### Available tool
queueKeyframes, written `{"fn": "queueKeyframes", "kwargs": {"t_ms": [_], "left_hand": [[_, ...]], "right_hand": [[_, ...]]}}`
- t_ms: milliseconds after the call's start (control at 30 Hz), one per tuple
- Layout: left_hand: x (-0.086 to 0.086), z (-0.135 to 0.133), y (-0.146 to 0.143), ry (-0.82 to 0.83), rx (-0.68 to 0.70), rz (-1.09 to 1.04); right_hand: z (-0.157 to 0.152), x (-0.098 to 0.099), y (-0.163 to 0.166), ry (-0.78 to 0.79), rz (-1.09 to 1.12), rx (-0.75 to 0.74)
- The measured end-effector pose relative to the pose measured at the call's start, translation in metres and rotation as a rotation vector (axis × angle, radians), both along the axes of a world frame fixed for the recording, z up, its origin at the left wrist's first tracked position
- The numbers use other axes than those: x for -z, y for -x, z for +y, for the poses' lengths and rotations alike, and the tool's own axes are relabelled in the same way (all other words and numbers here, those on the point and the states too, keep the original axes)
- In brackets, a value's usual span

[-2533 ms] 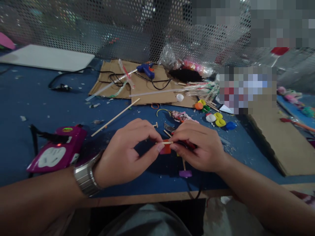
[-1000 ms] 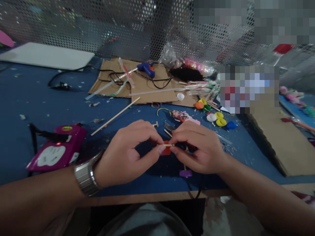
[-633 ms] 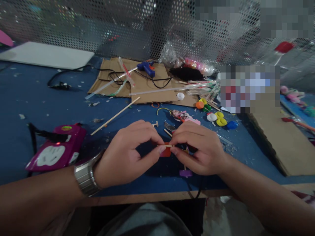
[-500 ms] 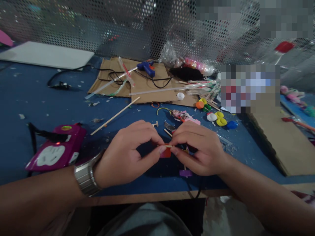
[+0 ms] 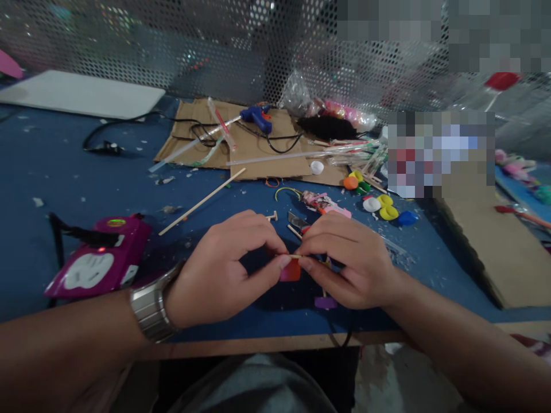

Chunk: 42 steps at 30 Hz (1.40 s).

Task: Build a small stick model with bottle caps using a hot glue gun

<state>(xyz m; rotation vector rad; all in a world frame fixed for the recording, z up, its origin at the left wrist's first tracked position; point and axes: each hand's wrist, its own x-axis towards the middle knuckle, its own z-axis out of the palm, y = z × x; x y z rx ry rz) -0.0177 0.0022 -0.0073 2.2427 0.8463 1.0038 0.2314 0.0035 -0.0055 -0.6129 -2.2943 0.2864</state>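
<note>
Two bare hands work above a blue tabletop (image 5: pixel 129 192). The left hand (image 5: pixel 228 269) and the right hand (image 5: pixel 350 261) face each other, almost tip to tip, thumb and forefinger of each pinched on a short wooden stick (image 5: pixel 294 256), which lies level across the narrow gap between them. An orange-and-pink piece (image 5: pixel 291 272) shows just below this stick, between the thumbs; from where I stand, I cannot tell whether the two are joined. Nearer the person, below the right hand's thumb, lies a purple piece (image 5: pixel 325 303). A metal watch (image 5: pixel 152 310) encircles the left wrist, and to the left of it sits a magenta device (image 5: pixel 133 241) with a lit red spot. Beyond the left hand, and to its left, a long wooden stick (image 5: pixel 202 202) rests slantwise. Just beyond the right hand's fingers are a grey blade (image 5: pixel 296 220) and, farther on, a pink bundle (image 5: pixel 328 205). Well ahead of both hands, flat cardboard (image 5: pixel 267 166) bears a blue glue gun (image 5: pixel 257 119). Beyond the right hand, to its right, lie small white, yellow and blue cups (image 5: pixel 389 213); farther right rests a thick cardboard strip (image 5: pixel 491 246).
</note>
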Motion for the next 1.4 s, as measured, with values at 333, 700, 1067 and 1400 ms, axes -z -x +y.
{"fn": "queueKeyframes", "kwargs": {"t_ms": [333,700,1067,1400], "left_hand": [[-0.0020,0.0003,0.0001,0.026,-0.008,-0.002],[-0.0018,0.0007,0.0005,0.082,0.001,-0.015],[-0.0016,0.0026,0.0003,0.075,0.003,-0.022],[0.0010,0.0026,0.0004,0.100,-0.006,-0.018]], "right_hand": [[0.0002,-0.0005,-0.0014,-0.041,-0.033,0.004],[-0.0002,-0.0003,0.0006,-0.034,-0.021,0.010],[0.0006,-0.0017,0.0009,-0.048,-0.041,0.048],[0.0011,0.0004,0.0029,-0.050,-0.028,0.068]]}}
